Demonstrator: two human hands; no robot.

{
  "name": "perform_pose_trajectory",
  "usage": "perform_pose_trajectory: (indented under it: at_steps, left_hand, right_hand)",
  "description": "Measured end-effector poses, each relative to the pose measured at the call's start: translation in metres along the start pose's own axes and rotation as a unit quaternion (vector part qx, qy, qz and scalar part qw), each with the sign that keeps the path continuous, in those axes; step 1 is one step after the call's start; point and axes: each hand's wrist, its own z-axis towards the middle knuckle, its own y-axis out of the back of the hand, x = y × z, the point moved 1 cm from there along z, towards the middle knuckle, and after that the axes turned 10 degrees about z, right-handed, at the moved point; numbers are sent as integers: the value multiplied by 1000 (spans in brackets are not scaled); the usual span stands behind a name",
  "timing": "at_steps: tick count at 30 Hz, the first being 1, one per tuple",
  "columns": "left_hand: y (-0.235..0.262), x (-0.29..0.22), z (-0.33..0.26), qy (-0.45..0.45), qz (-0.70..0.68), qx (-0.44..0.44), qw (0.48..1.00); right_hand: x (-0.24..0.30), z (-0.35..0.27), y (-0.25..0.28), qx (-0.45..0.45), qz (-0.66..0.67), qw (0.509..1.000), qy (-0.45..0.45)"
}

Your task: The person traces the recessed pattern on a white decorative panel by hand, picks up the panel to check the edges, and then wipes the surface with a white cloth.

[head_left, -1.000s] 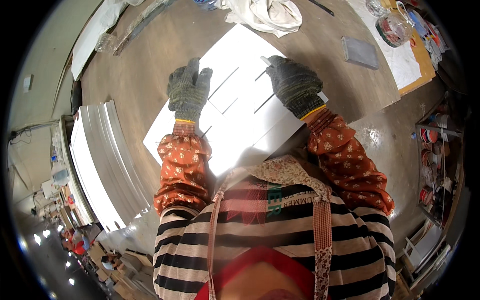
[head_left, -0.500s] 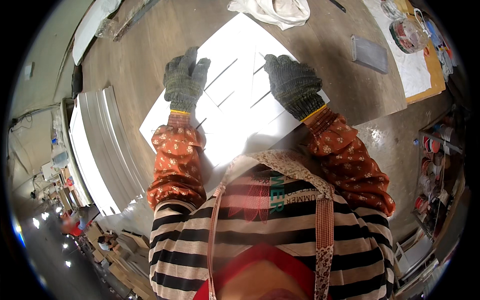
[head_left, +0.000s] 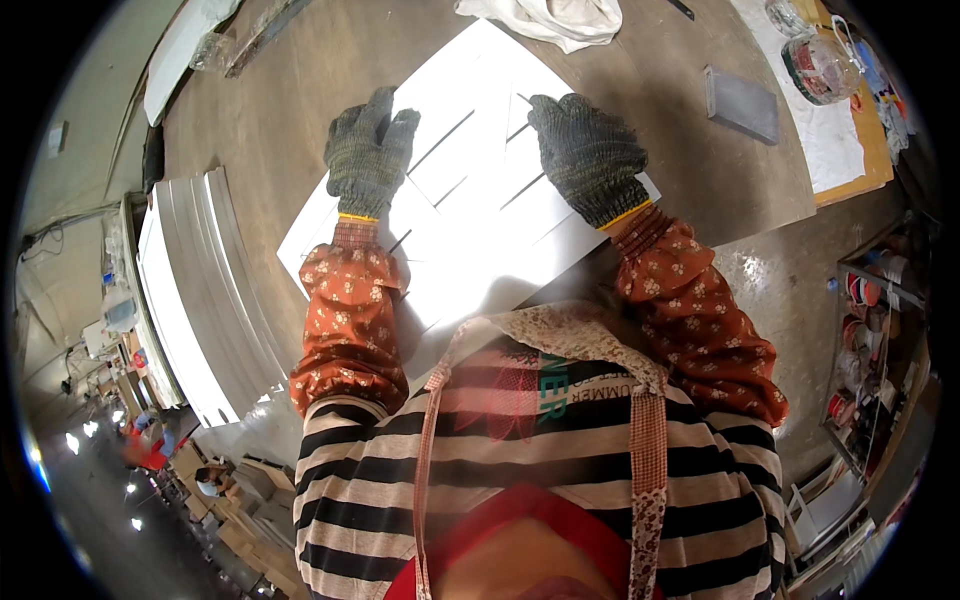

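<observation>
your left hand [head_left: 368,152] lies flat and open in its grey knit glove, palm down on the white slatted panel [head_left: 470,200], gripping nothing. your right hand [head_left: 590,155] rests the same way, fingers spread, just across the slats from it. the panel sits under both hands on the brown worktable [head_left: 300,90]. beyond your right hand lies a crumpled white cloth [head_left: 560,18]; further right, a grey block [head_left: 742,103].

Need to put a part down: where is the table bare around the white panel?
Bare table lies left of the white panel, under the left hand, and between the right hand and the grey block. Crowded at the far edge by the cloth and right by the containers.
</observation>
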Motion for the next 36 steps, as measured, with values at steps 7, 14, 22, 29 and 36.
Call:
perform_pose_trajectory:
  at_steps: [7, 14, 22, 29, 36]
  left_hand:
    - [-4, 3, -1, 16, 0, 8, 1000]
    - [-5, 6, 0, 15, 9, 18, 1000]
    - [-2, 4, 0, 0, 11, 0, 1000]
    - [0, 1, -1, 1, 19, -18, 1000]
    - [3, -1, -1, 18, 18, 7, 1000]
  right_hand:
    - [12, 5, 18, 7, -86, 996, 15]
    - [5, 0, 2, 43, -35, 998, 40]
    - [13, 4, -4, 126, -60, 988, -67]
    - [8, -2, -7, -4, -75, 996, 52]
    - [5, -2, -8, 45, -33, 998, -30]
